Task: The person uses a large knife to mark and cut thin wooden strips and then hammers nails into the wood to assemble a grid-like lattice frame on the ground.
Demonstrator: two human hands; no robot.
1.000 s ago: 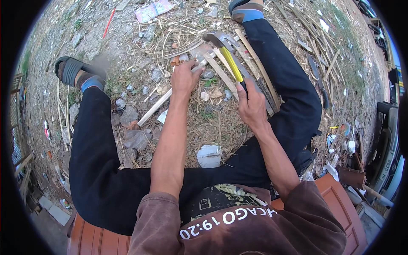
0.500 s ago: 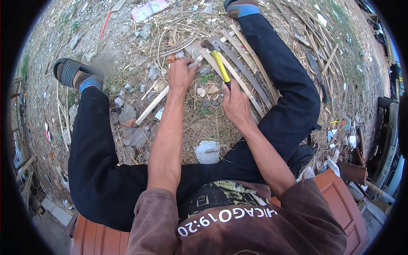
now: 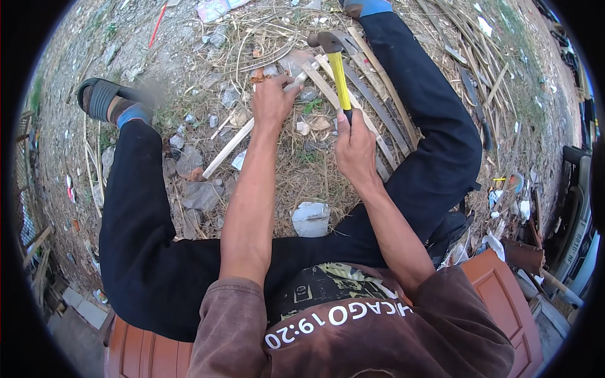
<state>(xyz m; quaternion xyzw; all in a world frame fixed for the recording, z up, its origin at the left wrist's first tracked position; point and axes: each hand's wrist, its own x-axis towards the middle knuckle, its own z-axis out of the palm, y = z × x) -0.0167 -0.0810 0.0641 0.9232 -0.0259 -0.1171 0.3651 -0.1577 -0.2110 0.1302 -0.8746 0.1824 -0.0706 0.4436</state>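
Observation:
My left hand is closed around a pale wooden strip that slants from the near left up toward the far middle. My right hand grips the dark end of a claw hammer's yellow handle. The dark hammer head is raised above the far end of the strip, apart from it as far as I can see. Under and beside the hammer, other wooden strips and a long grey curved strip lie on the ground between my hands and my right leg.
A large knife lies beyond my right knee, near a pile of thin wood strips. Stones and a whitish block lie between my legs. A reddish-brown panelled board is beneath me. A parked vehicle stands far right.
The hammer has risen away from the strip, its head moving right and farther off. My right hand has shifted slightly right; my left hand keeps its hold on the strip.

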